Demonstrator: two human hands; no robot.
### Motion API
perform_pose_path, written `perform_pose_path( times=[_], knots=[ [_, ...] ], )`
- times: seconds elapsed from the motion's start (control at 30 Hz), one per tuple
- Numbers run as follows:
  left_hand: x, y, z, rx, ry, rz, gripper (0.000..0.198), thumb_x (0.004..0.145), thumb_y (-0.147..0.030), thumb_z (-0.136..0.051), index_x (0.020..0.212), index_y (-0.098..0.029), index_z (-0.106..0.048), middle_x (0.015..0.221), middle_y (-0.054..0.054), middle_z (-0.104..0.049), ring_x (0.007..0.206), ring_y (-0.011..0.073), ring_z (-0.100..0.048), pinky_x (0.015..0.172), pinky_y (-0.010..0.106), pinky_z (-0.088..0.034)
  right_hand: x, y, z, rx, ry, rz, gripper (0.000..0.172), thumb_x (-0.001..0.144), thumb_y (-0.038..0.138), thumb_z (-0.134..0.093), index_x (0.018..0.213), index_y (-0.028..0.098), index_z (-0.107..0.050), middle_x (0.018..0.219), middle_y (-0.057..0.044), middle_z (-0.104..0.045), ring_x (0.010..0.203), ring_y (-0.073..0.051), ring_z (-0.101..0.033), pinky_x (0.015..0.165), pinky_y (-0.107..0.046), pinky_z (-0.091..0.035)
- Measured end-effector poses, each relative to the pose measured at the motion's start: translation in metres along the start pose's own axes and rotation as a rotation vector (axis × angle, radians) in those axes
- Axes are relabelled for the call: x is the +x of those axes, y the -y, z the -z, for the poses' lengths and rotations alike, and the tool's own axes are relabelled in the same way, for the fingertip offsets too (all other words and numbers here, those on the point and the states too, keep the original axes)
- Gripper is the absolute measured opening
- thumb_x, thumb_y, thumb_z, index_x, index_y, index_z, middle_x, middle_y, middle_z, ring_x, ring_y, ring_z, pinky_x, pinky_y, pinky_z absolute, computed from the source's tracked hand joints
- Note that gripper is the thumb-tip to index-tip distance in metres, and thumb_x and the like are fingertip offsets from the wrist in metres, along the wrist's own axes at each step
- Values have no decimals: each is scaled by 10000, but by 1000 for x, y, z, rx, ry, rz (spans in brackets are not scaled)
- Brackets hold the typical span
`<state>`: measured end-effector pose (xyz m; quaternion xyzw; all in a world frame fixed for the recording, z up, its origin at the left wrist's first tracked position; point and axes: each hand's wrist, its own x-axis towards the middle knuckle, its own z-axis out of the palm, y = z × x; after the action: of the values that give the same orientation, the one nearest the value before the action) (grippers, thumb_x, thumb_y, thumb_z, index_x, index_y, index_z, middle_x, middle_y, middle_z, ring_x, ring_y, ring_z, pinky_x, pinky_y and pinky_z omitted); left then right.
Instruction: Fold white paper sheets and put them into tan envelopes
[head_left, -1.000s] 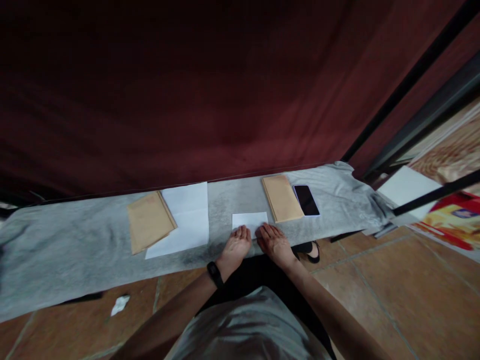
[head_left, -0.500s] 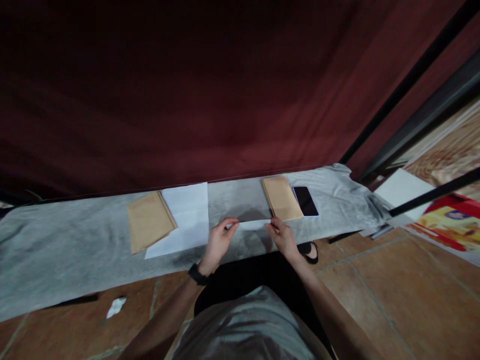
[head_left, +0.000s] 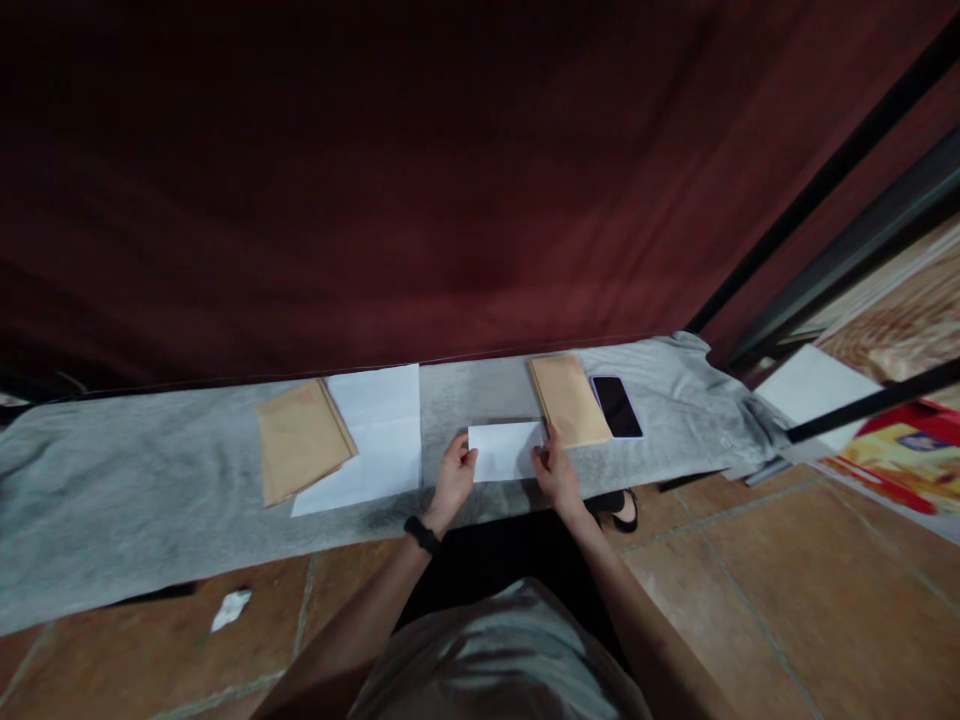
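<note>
A white paper (head_left: 506, 451), small and rectangular, lies between my hands with its broad face turned up toward me. My left hand (head_left: 452, 476) pinches its left edge, thumb on top. At the right edge my right hand (head_left: 556, 474) grips it the same way, close to a stack of brown envelopes (head_left: 571, 402). Left of my hands, larger white sheets (head_left: 386, 425) rest on the grey cloth, partly covered by more brown envelopes (head_left: 301, 440).
A phone (head_left: 617, 407) lies right of the envelope stack. Grey cloth (head_left: 165, 480) covers the narrow bench, with a dark red curtain (head_left: 450, 200) behind it. Crumpled white paper (head_left: 230, 609) is on the tiled floor. Dark metal bars (head_left: 825, 170) and a red-and-yellow box (head_left: 915, 455) stand at right.
The paper was seen nearly edge-on as a thin strip; now it is tilted so that its whole face shows. Both hands still hold its ends, with the left hand turned more upright.
</note>
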<state>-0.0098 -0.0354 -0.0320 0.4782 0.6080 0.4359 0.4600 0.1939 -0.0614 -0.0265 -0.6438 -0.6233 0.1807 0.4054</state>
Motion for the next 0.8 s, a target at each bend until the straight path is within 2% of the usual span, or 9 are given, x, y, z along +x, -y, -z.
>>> perform_pose_path(
  times=[0.07, 0.13, 0.3, 0.47, 0.67, 0.8],
  knots=[
    [7, -1, -2, 73, -21, -19, 377, 866, -243, -571, 1233, -160, -601, 743, 1, -682, 609, 157, -628, 588, 264, -509, -13, 0, -1, -152, -2, 98, 557, 981, 310, -419, 1509, 149, -352, 1373, -197, -567, 1231, -277, -588, 967, -443, -530],
    [11, -4, -5, 154, -33, -35, 404, 887, -208, -548, 1285, -157, -591, 806, 28, -707, 671, 176, -656, 659, 299, -546, -25, 2, -1, -237, 36, 193, 538, 997, 292, -417, 1517, 165, -360, 1514, -191, -444, 1375, -293, -463, 1068, -489, -470],
    [8, -15, -11, 362, -67, -89, 483, 944, -204, -518, 1425, -172, -500, 1011, 84, -744, 837, 222, -705, 814, 356, -570, -43, 7, -6, -443, 183, 392, 524, 1036, 308, -413, 1541, 181, -351, 1595, -143, -366, 1462, -281, -352, 1156, -497, -369],
    [0, -22, -13, 573, -94, -86, 531, 973, -198, -472, 1498, -152, -409, 1094, 135, -738, 938, 272, -724, 854, 383, -558, -47, 8, -10, -569, 201, 388, 512, 1031, 342, -463, 1524, 216, -404, 1621, -128, -318, 1473, -304, -332, 1175, -509, -315],
    [8, -23, -14, 459, -91, -182, 447, 970, -184, -474, 1414, -137, -501, 1182, 133, -704, 1050, 246, -685, 942, 387, -543, -48, 10, -9, -590, 197, 373, 509, 1035, 344, -457, 1521, 199, -413, 1616, -139, -325, 1468, -306, -341, 1177, -500, -303],
    [8, -21, -14, 528, -109, -258, 422, 945, -147, -481, 1361, -157, -546, 1217, 126, -677, 1075, 243, -668, 972, 392, -534, -50, 9, -11, -579, 148, 359, 513, 1032, 354, -464, 1519, 200, -418, 1626, -157, -294, 1474, -319, -327, 1178, -520, -289]
  ],
)
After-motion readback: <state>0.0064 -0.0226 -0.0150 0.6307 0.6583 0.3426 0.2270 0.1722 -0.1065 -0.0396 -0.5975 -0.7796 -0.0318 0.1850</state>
